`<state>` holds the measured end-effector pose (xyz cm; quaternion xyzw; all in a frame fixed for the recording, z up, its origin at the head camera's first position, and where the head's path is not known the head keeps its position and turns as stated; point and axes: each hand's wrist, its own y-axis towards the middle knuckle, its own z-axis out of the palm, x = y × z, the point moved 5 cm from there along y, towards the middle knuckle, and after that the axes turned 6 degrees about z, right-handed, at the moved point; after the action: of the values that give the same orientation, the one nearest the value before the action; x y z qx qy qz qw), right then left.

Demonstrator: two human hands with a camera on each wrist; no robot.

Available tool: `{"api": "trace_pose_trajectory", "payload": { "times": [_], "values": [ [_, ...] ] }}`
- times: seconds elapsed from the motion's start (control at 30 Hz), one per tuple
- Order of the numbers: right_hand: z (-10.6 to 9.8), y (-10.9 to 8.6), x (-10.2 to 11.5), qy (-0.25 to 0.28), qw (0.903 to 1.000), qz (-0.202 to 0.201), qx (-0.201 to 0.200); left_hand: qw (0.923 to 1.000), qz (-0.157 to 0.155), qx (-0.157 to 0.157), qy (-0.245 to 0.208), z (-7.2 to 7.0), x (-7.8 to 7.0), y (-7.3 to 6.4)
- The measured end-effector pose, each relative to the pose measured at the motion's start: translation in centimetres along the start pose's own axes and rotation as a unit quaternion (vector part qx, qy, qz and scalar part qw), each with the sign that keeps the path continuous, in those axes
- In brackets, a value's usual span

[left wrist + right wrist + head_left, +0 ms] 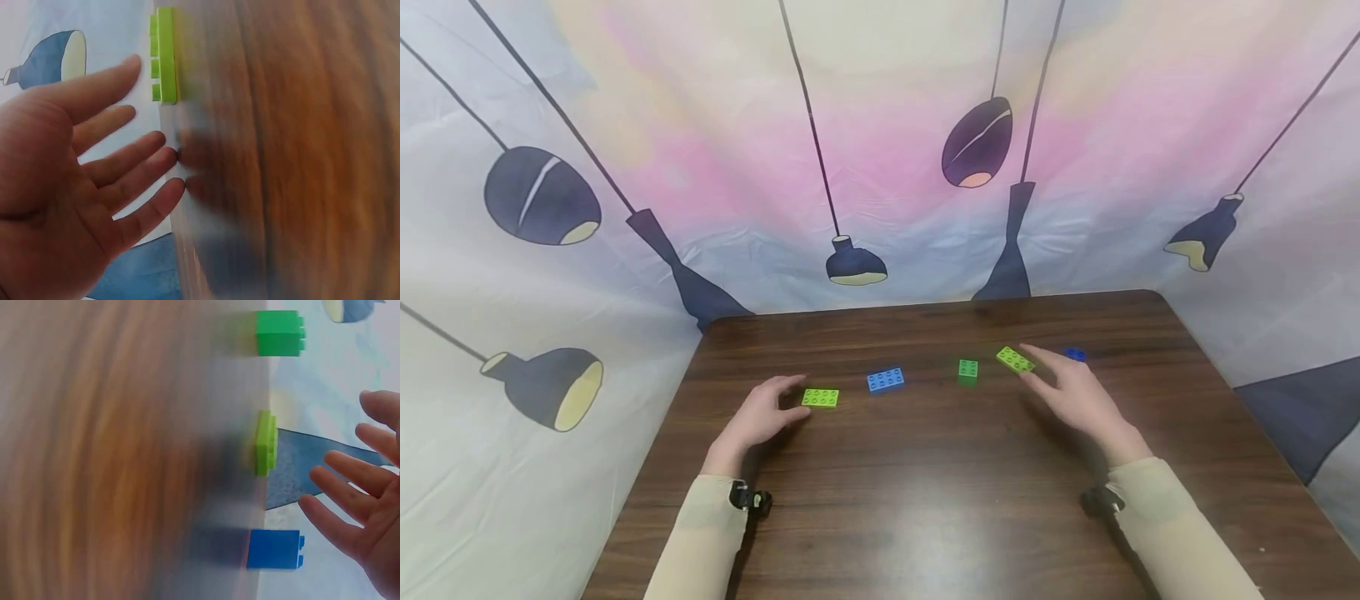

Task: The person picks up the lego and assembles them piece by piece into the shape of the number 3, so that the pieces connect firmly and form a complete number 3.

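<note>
My left hand (763,414) is at the left, its fingers spread beside a flat lime-green building brick (820,398). In the left wrist view a small gap parts the thumb from that brick (166,56). At the right, my right hand (1077,398) hovers with straight, parted fingers near a second lime-green brick (1015,360), which lies at an angle. The right wrist view shows that brick (265,444) apart from the fingertips. A dark blue brick (1075,355) stands just beyond the right hand. Neither hand holds anything.
Between the hands lie a light blue flat brick (886,380) and a taller green brick (967,371). All the bricks are on a dark wooden table (910,483). A curtain (895,167) printed with hanging lamps rises behind the table's far edge.
</note>
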<state>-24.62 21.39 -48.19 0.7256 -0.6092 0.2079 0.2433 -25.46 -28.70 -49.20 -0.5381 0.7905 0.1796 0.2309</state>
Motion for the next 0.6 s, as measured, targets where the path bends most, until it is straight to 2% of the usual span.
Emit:
{"api": "trace_pose_trajectory", "payload": {
  "times": [0.27, 0.6],
  "values": [
    [-0.1, 0.2, 1.4, 0.065, 0.9977, -0.003, -0.017, 0.9996, -0.028, 0.004, -0.007, 0.5, -0.1, 0.7],
    [1.1, 0.9, 2.9, 0.12, 0.9926, 0.022, 0.003, 0.9989, -0.046, -0.006, -0.007, 1.2, 0.1, 1.1]
  ]
}}
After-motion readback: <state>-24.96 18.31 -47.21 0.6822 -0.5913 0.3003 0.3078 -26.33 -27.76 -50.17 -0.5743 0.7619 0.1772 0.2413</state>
